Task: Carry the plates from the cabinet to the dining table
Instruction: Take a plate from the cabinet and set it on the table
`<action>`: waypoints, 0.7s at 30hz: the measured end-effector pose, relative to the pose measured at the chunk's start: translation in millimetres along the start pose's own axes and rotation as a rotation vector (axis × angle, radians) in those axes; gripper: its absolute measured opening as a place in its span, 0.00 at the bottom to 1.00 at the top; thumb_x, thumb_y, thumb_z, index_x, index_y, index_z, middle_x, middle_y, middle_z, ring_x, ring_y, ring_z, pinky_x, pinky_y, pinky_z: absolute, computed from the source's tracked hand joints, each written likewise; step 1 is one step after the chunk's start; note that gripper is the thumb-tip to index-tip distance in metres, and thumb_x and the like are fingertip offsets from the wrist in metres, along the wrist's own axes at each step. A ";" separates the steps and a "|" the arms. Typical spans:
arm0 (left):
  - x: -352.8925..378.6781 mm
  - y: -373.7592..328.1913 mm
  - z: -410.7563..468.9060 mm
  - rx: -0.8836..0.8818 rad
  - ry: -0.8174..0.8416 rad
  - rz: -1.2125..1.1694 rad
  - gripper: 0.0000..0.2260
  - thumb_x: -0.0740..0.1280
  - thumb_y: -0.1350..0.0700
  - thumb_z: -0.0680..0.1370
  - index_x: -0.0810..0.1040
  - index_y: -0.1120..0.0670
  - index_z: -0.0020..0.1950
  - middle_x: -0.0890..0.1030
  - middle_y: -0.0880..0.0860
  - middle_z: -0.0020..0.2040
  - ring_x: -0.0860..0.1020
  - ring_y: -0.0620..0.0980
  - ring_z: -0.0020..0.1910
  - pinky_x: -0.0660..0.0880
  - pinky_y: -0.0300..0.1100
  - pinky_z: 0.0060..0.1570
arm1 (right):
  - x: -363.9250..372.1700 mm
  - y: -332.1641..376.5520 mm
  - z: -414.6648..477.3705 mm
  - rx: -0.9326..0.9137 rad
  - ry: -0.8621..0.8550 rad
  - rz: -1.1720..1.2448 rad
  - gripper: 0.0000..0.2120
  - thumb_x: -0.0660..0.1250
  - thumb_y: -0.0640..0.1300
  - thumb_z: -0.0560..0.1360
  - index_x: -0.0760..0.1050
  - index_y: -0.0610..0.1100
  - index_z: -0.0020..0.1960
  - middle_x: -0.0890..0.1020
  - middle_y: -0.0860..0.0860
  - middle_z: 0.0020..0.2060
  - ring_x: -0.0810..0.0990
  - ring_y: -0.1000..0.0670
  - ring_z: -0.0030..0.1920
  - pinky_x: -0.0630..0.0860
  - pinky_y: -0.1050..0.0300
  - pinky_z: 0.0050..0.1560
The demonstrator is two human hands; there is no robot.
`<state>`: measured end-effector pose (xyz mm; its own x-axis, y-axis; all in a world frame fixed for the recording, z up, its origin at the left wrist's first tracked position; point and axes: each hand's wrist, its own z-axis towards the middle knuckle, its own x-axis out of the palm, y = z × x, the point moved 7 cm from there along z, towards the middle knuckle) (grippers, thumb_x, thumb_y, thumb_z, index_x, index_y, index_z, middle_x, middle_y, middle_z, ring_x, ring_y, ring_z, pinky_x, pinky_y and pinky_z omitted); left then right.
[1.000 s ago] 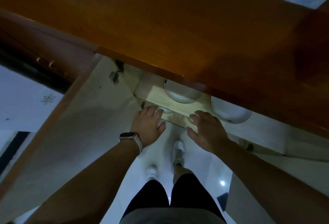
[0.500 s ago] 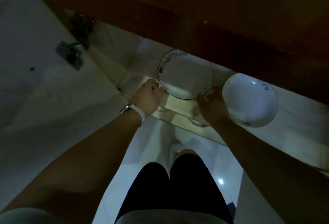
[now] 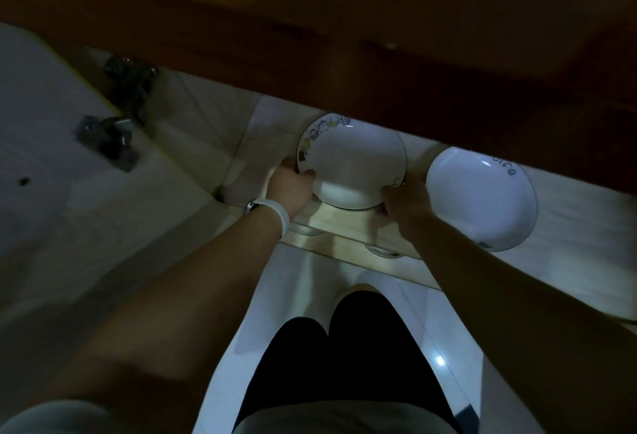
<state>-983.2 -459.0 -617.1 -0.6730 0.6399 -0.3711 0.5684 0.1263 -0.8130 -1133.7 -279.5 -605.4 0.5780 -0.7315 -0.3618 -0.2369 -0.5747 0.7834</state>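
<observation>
A white plate with a painted rim (image 3: 351, 161) sits on the pale cabinet shelf (image 3: 344, 223), under the dark wooden counter. My left hand (image 3: 291, 189), with a white watch band on its wrist, grips the plate's left edge. On the opposite edge my right hand (image 3: 405, 201) grips the same plate. A second white plate (image 3: 481, 199) lies just to the right on the shelf, untouched. Below the shelf's front edge, parts of other dishes (image 3: 382, 251) show on a lower level.
The open cabinet door (image 3: 51, 165) stands at the left with its metal hinges (image 3: 113, 139). The wooden counter (image 3: 379, 37) overhangs the shelf closely. My legs and the white tiled floor (image 3: 303, 289) are below.
The view has dropped lower and closer to the shelf. Both hands have moved from the shelf's front edge up onto the left plate and closed on its two sides.
</observation>
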 end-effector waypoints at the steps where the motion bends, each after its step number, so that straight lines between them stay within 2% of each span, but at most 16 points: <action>1: 0.6 -1.4 -4.6 -0.001 0.009 0.002 0.10 0.64 0.59 0.77 0.79 0.59 0.56 0.81 0.54 0.48 0.79 0.55 0.47 0.72 0.41 0.44 | -2.6 -0.7 -2.6 0.007 0.003 0.030 0.18 0.60 0.32 0.74 0.73 0.41 0.62 0.78 0.46 0.46 0.77 0.48 0.42 0.78 0.61 0.27; 3: -1.9 -4.5 -18.1 0.008 0.026 0.022 0.07 0.63 0.59 0.77 0.79 0.58 0.52 0.80 0.53 0.44 0.78 0.54 0.44 0.72 0.41 0.42 | -9.9 -2.6 -13.2 0.026 0.013 0.072 0.21 0.61 0.33 0.74 0.70 0.44 0.66 0.78 0.46 0.53 0.78 0.47 0.49 0.81 0.57 0.34; 5: -6.8 -4.8 -37.2 -0.006 0.032 0.027 0.06 0.63 0.58 0.78 0.79 0.57 0.50 0.80 0.52 0.43 0.78 0.53 0.43 0.75 0.43 0.43 | -17.9 0.3 -31.9 0.042 0.041 0.111 0.22 0.58 0.30 0.74 0.70 0.44 0.65 0.78 0.48 0.52 0.78 0.46 0.50 0.81 0.55 0.37; 8: -13.5 -3.8 -72.8 -0.064 0.044 -0.022 0.05 0.64 0.59 0.77 0.79 0.58 0.49 0.82 0.55 0.46 0.80 0.54 0.45 0.78 0.47 0.45 | -31.0 12.8 -69.8 0.032 0.054 0.122 0.19 0.55 0.27 0.73 0.72 0.48 0.52 0.77 0.52 0.45 0.76 0.49 0.46 0.81 0.49 0.45; 9: -16.9 -2.6 -83.5 -0.080 0.039 -0.034 0.05 0.65 0.59 0.77 0.79 0.58 0.49 0.82 0.55 0.47 0.80 0.55 0.46 0.79 0.50 0.47 | -35.5 15.1 -81.4 0.032 0.046 0.106 0.18 0.55 0.26 0.73 0.71 0.47 0.51 0.76 0.52 0.44 0.76 0.47 0.47 0.81 0.48 0.46; 12: -28.0 -6.8 -120.5 -0.125 0.092 -0.033 0.06 0.68 0.59 0.75 0.77 0.59 0.51 0.82 0.56 0.48 0.80 0.56 0.48 0.79 0.53 0.51 | -48.5 19.4 -117.1 0.049 0.060 0.088 0.19 0.55 0.28 0.72 0.69 0.42 0.59 0.77 0.48 0.47 0.78 0.41 0.51 0.82 0.52 0.36; 15: -39.2 -9.2 -153.7 -0.126 0.148 -0.036 0.14 0.70 0.52 0.68 0.78 0.56 0.51 0.83 0.54 0.48 0.82 0.54 0.47 0.80 0.58 0.50 | -61.8 26.5 -157.0 0.053 0.067 0.099 0.19 0.57 0.30 0.73 0.68 0.45 0.61 0.76 0.50 0.48 0.77 0.46 0.49 0.80 0.56 0.32; 17: -48.9 -18.1 -179.5 -0.133 0.160 -0.078 0.12 0.71 0.53 0.67 0.77 0.52 0.49 0.83 0.53 0.48 0.82 0.54 0.48 0.80 0.58 0.50 | -69.1 29.2 -183.6 0.054 0.074 0.114 0.19 0.58 0.31 0.74 0.67 0.46 0.62 0.75 0.52 0.49 0.76 0.49 0.49 0.80 0.57 0.32; 21: -65.8 -35.5 -228.3 -0.142 0.225 -0.105 0.10 0.71 0.61 0.73 0.74 0.49 0.49 0.82 0.53 0.50 0.80 0.54 0.50 0.79 0.55 0.54 | -86.4 32.6 -233.8 0.051 0.066 0.093 0.19 0.59 0.33 0.72 0.71 0.45 0.61 0.78 0.46 0.53 0.78 0.44 0.53 0.83 0.50 0.39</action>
<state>-851.0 -332.6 -461.4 -0.6186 0.7679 -0.1666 0.5728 0.2955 -0.7646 -1008.7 -149.2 -430.4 0.6014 -0.7577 -0.2536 -0.3303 -0.5247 0.7846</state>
